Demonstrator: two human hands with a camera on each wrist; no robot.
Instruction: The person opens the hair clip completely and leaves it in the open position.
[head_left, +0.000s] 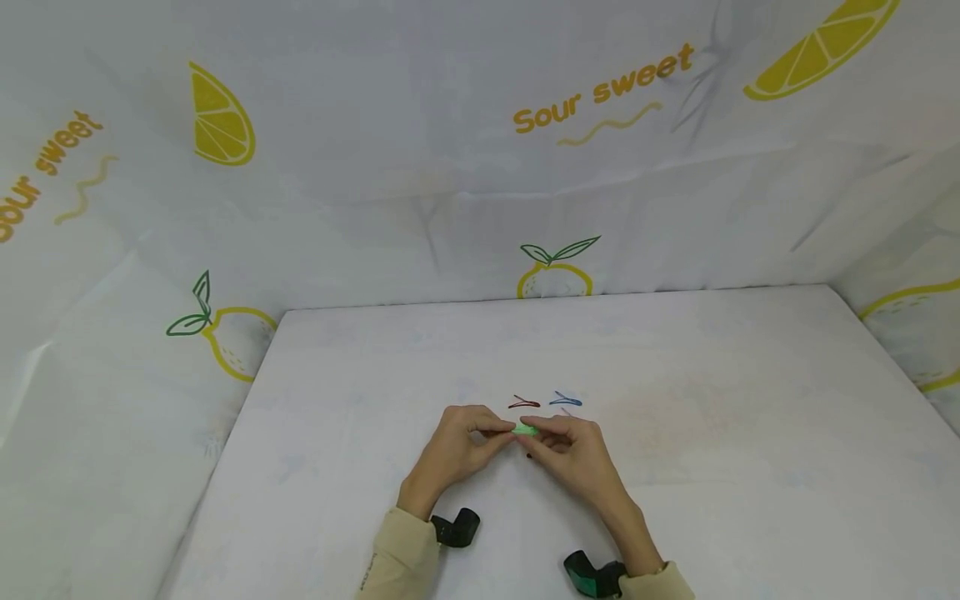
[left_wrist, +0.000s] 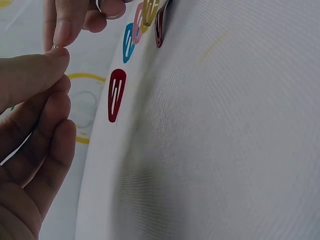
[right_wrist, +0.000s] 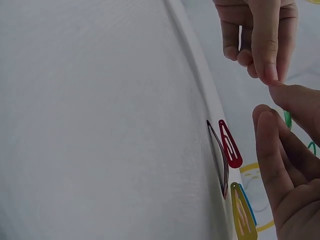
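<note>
1. Left hand [head_left: 465, 442]: thumb and index fingers pinch the left end of a green hair clip [head_left: 525, 429]; the other fingers are curled beside them.
2. Right hand [head_left: 573, 450]: thumb and fingers grip the same clip from the right, so the two sets of fingertips meet. The clip is held above the worktop [head_left: 337, 500], largely covered by the fingers.
3. Just beyond the hands: red hair clip [head_left: 525, 403] at left, blue hair clip [head_left: 566, 399] to its right. From the head, both appear as thin splayed outlines.
4. Pink hair clip [left_wrist: 138, 29] nearer than the blue; yellow hair clip [right_wrist: 243, 212] nearer again, seen in the wrist views.
5. Dark red hair clip [left_wrist: 159, 35] on the near side of the group, mostly hidden by the right hand from above.
6. Farther out: beige sleeves [head_left: 401, 554], black wrist devices [head_left: 456, 527].
7. Far side: white backdrop [head_left: 375, 208], lemon prints, "Sour sweet" lettering.
</note>
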